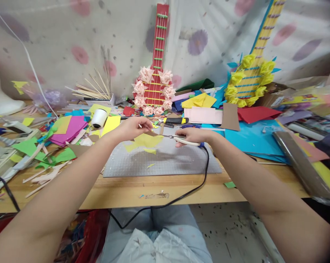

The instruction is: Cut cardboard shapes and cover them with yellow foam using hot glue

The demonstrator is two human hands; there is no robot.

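My left hand (134,128) pinches a piece of yellow paper (147,140) and holds it just above the grey cutting mat (167,160). My right hand (194,136) is closed round the white handles of a pair of scissors (178,138), whose blades point left into the paper's right edge. Small yellow scraps (150,150) lie on the mat below the paper. Both forearms reach in from the lower corners.
A red paper guitar with pink flowers (155,73) and a yellow-and-blue paper guitar (252,69) lean on the back wall. Coloured paper sheets (69,128), a white spool (99,118), a utility knife (176,120) and sticks (92,89) crowd the wooden table (126,190). A black cable (181,195) hangs over its front edge.
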